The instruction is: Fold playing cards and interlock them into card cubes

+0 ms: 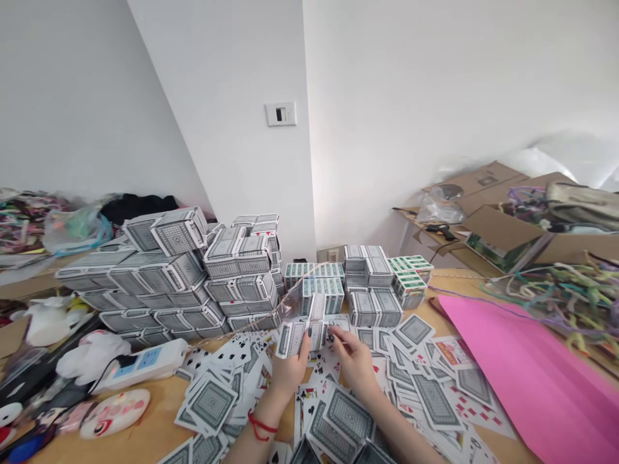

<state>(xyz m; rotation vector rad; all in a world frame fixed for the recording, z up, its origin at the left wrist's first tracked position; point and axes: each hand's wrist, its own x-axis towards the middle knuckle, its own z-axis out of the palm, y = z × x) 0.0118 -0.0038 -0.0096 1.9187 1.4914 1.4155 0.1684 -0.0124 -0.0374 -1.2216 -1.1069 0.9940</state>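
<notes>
My left hand grips a small block of folded, interlocked playing cards with grey patterned backs, the thumb lying along its front. One card strip stands upright at the top of the block. Close on the right, my right hand has its fingers pinched at the block's right edge. Below and around both hands lie loose playing cards, some face up and some back up. Behind the block stand green-and-white card boxes.
Stacked card blocks rise at the left, with another stack behind my right hand. A pink sheet covers the table's right side. Cardboard boxes and fuzzy coloured stems lie beyond. A white device sits at left.
</notes>
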